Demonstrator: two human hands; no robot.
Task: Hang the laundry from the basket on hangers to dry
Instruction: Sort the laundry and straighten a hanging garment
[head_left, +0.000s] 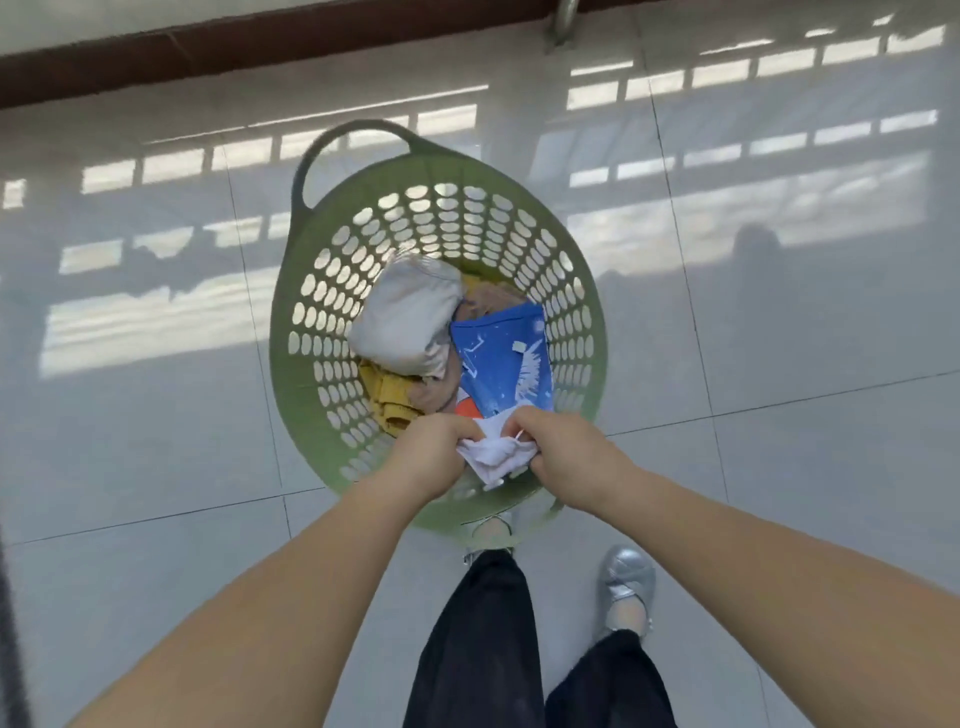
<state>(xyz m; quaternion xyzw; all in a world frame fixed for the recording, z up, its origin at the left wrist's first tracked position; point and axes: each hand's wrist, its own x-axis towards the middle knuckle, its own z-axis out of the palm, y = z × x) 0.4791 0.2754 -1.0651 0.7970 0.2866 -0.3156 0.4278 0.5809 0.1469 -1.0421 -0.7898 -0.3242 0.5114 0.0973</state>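
A green perforated laundry basket (441, 208) stands on the tiled floor below me. Inside lie a grey bundle (405, 317), a yellow knit piece (387, 395), a beige cloth (493, 304) and a white garment with a blue print (501, 364). My left hand (431, 454) and my right hand (563, 460) both pinch the white edge of that printed garment (496, 452) at the basket's near rim, fingers curled into the fabric. No hanger is in view.
Glossy white floor tiles (779, 338) surround the basket. A dark brown ledge (208, 57) runs along the far wall, with a metal post base (561, 26) at the top. My black trousers (478, 639) and a silver shoe (626, 587) are just behind the basket.
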